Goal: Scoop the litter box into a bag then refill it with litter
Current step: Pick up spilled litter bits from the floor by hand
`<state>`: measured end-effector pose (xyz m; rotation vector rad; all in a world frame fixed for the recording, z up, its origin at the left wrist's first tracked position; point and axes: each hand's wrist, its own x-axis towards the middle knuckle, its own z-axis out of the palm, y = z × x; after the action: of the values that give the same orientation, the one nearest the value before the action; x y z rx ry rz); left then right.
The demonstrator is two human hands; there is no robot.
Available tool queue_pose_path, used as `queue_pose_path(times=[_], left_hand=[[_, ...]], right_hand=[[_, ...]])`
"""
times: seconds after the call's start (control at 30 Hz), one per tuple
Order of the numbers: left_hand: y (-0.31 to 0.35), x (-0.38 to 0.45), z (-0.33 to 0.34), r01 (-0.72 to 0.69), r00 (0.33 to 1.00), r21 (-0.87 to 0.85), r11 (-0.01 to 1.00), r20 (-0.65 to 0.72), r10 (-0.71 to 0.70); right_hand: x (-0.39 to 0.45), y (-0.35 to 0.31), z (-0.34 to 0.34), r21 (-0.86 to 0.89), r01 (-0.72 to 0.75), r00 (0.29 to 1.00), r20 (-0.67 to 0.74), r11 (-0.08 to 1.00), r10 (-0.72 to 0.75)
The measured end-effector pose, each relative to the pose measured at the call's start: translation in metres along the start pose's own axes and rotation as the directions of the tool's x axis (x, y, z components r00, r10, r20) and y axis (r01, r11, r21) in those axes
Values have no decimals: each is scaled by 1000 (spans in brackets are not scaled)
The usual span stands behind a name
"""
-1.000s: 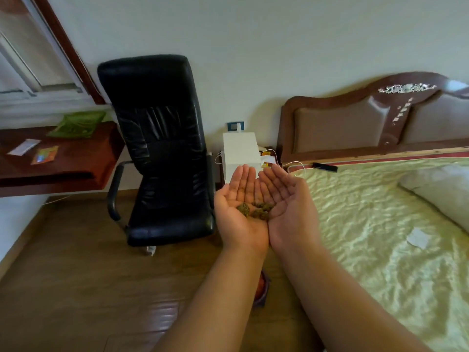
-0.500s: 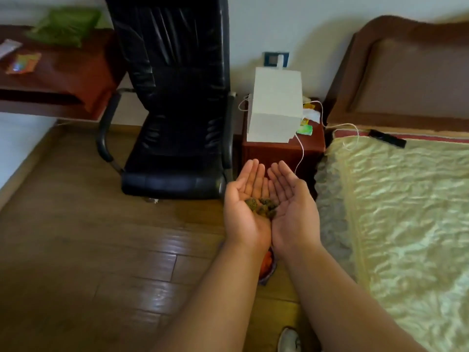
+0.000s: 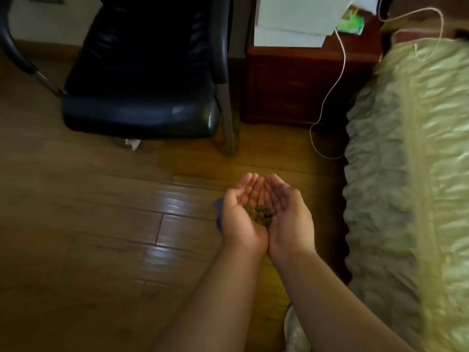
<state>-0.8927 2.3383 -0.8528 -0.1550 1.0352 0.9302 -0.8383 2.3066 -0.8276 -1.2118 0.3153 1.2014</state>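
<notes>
My left hand (image 3: 239,219) and my right hand (image 3: 289,219) are cupped side by side, palms up, above the wooden floor. A small heap of dark brownish-green clumps (image 3: 260,214) lies in the hollow between the two palms. The fingers are nearly straight and carry the clumps without gripping them. A blue edge (image 3: 218,216) of something peeks out from under my left hand; most of it is hidden. No litter box or bag shows in the head view.
A black leather armchair (image 3: 142,72) stands at the upper left. A dark wooden nightstand (image 3: 299,82) holds a white box (image 3: 297,19), and a thin cable (image 3: 327,102) hangs down to the floor. A bed with a pale green cover (image 3: 411,174) fills the right side.
The view has tilted down from the wall and headboard to the floor. My cupped hands have gone lower and a little right, still carrying the clumps.
</notes>
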Motion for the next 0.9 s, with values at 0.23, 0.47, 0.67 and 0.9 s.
queue_pose_path(times=[0.23,0.47,0.67,0.9], left_hand=[[-44,80,-69,57,982,25,998,-181,-52],[-64,122,-104,146,962,8,989,-233,-140],[-73,147,-123,178,938,36,983,-309,-158],[-76,170,-136,238,918,61,969,-342,-204]], right_hand=[[86,66,-61,-60,-113,990,-86,992,108],[140,112,-90,-110,-187,971,-169,976,168],[162,130,-100,-171,-282,940,-248,944,235],[181,138,-100,-223,-369,914,-265,902,308]])
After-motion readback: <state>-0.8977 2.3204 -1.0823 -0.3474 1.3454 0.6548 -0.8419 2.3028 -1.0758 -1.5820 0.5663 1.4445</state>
